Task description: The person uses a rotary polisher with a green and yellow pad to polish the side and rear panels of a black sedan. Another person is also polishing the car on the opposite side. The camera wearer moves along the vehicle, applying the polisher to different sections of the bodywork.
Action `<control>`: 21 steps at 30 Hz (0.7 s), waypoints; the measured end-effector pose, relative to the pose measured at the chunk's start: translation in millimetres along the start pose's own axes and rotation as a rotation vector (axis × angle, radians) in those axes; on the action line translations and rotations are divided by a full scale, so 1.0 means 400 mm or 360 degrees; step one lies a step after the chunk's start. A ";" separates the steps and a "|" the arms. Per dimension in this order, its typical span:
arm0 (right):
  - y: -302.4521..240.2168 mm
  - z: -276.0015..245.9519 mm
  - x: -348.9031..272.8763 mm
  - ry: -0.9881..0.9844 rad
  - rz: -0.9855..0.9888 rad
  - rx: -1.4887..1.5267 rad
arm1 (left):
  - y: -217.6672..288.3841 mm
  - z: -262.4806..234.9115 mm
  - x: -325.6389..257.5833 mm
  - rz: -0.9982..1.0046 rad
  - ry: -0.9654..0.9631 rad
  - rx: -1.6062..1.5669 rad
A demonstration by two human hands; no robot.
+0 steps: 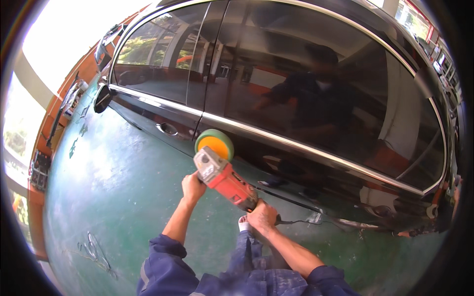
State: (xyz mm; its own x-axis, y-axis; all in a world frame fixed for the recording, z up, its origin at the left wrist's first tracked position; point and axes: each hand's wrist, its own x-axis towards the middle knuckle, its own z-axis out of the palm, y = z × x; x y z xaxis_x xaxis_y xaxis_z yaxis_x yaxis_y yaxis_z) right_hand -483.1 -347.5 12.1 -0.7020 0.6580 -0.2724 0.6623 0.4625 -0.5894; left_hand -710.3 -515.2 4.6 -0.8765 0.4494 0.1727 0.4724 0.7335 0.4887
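A red and grey electric polisher is held between my two hands. My left hand is closed at the side of its grey head, with the grip there mostly hidden. Round the rear of the body my right hand is wrapped. The polisher's round pad, yellow with a green edge, is up against or very close to the dark car door, below the chrome window strip; I cannot tell whether it touches. A black cord runs off from the polisher's back end to the right.
The black car fills the upper right, with a door handle and side mirror on the left. A thin coiled wire lies on the green floor. Parts and items line the orange-edged wall at far left.
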 end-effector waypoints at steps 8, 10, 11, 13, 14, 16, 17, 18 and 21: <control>0.052 -0.114 -0.053 0.0219 -0.0041 0.0073 | 0.142 0.013 -0.022 0.0138 -0.0059 -0.0002; 0.131 -0.141 -0.079 0.0313 -0.0018 0.0086 | 0.214 0.038 -0.049 0.0233 -0.0108 -0.0021; 0.171 -0.159 -0.093 0.0365 -0.0003 0.0085 | 0.256 0.054 -0.062 0.0288 -0.0155 -0.0036; 0.278 -0.184 -0.142 0.0495 -0.0029 0.0114 | 0.355 0.072 -0.092 0.0376 -0.0278 -0.0048; 0.296 -0.213 -0.163 0.0525 0.0009 0.0138 | 0.393 0.093 -0.111 0.0440 -0.0331 -0.0083; 0.344 -0.256 -0.203 0.0539 0.0095 0.0162 | 0.468 0.111 -0.147 0.0476 -0.0553 -0.0039; 0.378 -0.275 -0.229 0.0539 0.0162 0.0148 | 0.509 0.123 -0.168 0.0549 -0.0592 -0.0048; 0.427 -0.283 -0.259 0.0547 0.0185 0.0187 | 0.543 0.141 -0.190 0.0625 -0.0630 -0.0101; 0.530 -0.297 -0.320 0.0634 0.0120 0.0395 | 0.633 0.178 -0.253 0.0741 -0.0852 -0.0131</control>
State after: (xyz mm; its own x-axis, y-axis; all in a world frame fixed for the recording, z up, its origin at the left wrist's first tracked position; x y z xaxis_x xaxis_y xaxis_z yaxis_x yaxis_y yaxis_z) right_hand -221.6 -263.3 12.3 -0.4672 0.8834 -0.0371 0.5908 0.2807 -0.7564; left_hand -495.3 -338.8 49.9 -0.4095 0.9107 -0.0541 0.7593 0.3731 0.5332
